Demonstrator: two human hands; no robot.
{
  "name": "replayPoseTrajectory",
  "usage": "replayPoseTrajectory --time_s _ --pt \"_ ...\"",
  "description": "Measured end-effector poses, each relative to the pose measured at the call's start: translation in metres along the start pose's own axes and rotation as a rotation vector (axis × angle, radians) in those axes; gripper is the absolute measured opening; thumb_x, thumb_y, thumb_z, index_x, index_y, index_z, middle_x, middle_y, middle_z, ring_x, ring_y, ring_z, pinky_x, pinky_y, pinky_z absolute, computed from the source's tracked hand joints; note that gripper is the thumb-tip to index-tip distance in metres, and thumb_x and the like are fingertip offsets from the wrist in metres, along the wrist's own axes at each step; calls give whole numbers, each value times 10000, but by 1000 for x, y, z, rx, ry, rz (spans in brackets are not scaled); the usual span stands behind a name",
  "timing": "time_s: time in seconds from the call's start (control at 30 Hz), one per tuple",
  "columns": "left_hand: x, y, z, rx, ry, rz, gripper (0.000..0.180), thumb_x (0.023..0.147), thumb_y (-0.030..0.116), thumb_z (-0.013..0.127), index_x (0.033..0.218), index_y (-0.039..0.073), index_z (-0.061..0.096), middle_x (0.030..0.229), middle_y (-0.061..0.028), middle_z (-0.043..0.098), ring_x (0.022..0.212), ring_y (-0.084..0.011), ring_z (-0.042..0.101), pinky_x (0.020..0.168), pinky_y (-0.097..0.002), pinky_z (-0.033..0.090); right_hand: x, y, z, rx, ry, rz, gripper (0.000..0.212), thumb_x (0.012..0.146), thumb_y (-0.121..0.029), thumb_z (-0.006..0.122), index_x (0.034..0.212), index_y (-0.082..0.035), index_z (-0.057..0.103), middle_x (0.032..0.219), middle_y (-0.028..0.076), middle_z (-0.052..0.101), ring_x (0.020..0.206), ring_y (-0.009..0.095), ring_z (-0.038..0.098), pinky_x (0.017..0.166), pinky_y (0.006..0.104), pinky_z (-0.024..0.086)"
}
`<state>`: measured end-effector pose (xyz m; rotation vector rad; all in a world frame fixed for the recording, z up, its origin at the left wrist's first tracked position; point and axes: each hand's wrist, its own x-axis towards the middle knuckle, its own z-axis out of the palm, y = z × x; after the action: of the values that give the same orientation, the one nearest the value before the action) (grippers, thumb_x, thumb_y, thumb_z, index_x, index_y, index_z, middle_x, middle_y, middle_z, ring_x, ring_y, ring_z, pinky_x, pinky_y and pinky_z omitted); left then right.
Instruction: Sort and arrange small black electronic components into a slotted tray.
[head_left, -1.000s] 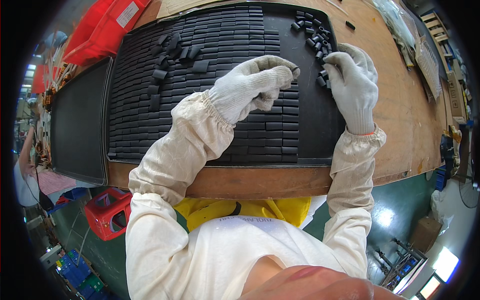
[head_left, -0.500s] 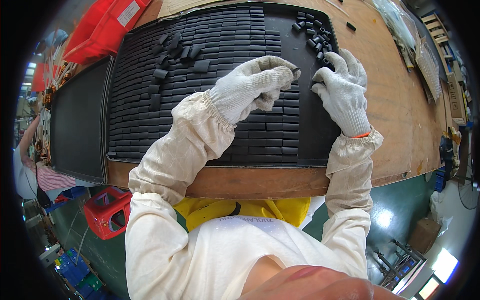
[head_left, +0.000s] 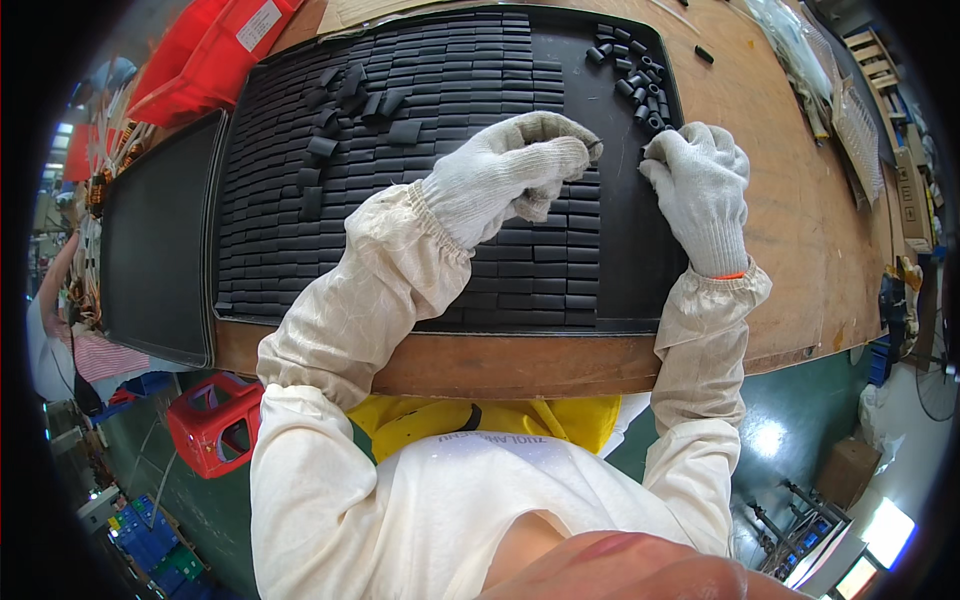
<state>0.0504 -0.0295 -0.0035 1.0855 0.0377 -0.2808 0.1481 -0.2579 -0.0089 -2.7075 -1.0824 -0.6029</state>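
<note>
Right, left hand [head_left: 505, 175] is gloved and sits over the right part of the packed rows [head_left: 480, 270], thumb and fingers pinched together with a small black tube [head_left: 597, 149] at the tips, mostly covered by the glove. Right hand [head_left: 700, 190], also gloved, is at the tray's right edge just below the loose tubes [head_left: 641, 96]. Its fingers are curled in narrow; can't tell if anything is in them.

Black tray [head_left: 635, 280] lies flat on the wooden bench [head_left: 800, 240]. Rows of short black tubes fill most of it, with a bare strip down the right side. Loose tubes bunch at the top right of that strip, some end-up, some on their sides. More stray pieces [head_left: 405, 132] lie on top of the rows, left of the left hand. One lone tube [head_left: 704, 54] is on the bench, outside the tray, beyond its right edge.

Around it: second black tray [head_left: 155, 240] just left of the first, red bin [head_left: 205, 60] at the upper left, clear plastic [head_left: 785, 45] at the upper right — red stool [head_left: 193, 432] on the floor, lower left.
</note>
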Motion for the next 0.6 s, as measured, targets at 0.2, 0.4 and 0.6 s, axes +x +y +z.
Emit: replayPoseTrajectory --time_s 0.2,0.4,0.6 --pt "0 -1 0 16 8 -14 350 959 261 693 1228 46 629 884 2 582 645 -21 446 506 -166 366 0 -10 -8 -36 -112 65 240 754 -265 810 908 -108 714 917 62 658 995 287 614 897 436 443" --pt "0 1 3 42 26 -28 337 952 259 700 1211 56 628 876 5 580 637 -21 448 507 -164 367 0 -11 -6 -34 -67 -47 262 753 -294 823 907 -110 718 921 73 656 975 298 611 886 442 448" --pt "-2 0 5 115 75 -20 332 947 252 708 1205 58 630 868 13 574 630 -22 443 508 -168 369 5 -24 -13 817 5 206 218 853 -140 774 1041 -56 705 972 68 700 905 169 665 829 315 527"
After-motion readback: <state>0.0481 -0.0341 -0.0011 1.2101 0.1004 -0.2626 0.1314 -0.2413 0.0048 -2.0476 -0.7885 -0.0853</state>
